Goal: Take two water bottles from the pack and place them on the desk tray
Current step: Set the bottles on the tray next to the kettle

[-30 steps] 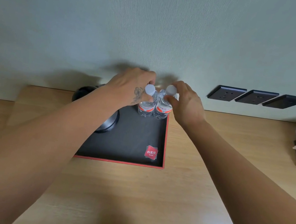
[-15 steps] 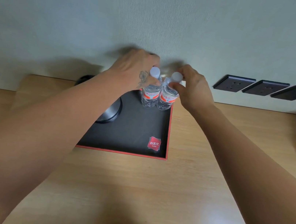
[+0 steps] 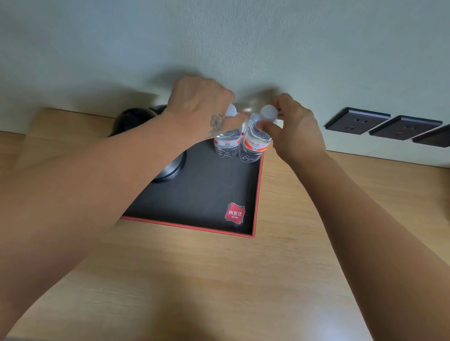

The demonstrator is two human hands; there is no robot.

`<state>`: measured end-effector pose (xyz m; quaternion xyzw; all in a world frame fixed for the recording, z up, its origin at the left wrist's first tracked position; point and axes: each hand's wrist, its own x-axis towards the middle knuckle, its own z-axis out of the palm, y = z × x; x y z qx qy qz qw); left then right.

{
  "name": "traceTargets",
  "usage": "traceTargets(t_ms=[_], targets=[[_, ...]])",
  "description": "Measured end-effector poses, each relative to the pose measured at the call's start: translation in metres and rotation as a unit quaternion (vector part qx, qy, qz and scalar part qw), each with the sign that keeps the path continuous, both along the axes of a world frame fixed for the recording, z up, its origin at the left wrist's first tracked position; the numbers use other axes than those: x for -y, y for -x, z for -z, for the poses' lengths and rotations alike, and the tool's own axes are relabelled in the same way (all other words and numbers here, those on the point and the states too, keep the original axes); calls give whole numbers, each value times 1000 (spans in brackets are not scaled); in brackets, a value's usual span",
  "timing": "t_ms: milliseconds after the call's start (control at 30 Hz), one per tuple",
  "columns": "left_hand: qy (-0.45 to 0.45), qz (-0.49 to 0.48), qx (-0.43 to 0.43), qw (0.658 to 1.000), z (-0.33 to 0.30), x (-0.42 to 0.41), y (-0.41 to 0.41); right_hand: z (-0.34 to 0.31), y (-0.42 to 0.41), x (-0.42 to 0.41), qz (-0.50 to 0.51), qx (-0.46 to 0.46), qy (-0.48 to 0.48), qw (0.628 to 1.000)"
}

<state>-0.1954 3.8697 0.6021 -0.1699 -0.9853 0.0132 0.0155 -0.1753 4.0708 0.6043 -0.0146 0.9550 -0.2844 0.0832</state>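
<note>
Bottles (image 3: 239, 143) unmoved on tray (image 3: 199, 195); hands (image 3: 199, 102) still gripping necks.

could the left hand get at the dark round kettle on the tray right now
Probably yes: the left hand is busy gripping a clear plastic water bottle, but the dark round kettle sits right beside its forearm on the black red-edged tray, nothing between.

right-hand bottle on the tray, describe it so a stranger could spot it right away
Find the black tray with the red edge on the wooden desk. Two clear water bottles stand side by side in its far right corner. The right bottle is nearest the red edge, its white cap fully visible, unlike the left bottle.
</note>
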Motion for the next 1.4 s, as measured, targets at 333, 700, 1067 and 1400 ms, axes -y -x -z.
traceTargets(t_ms=[333,700,1067,1400], targets=[[-139,157,137,968,-8,21,-7,1,-5,-2,1,5,15,1000],[-158,14,113,981,2,6,-14,2,-8,-4,-2,1,19,1000],[-206,-50,137,968,3,-9,-13,2,-12,0,6,11,36,999],[-248,-56,134,958,2,-11,-20,2,-7,0,18,12,45,999]])
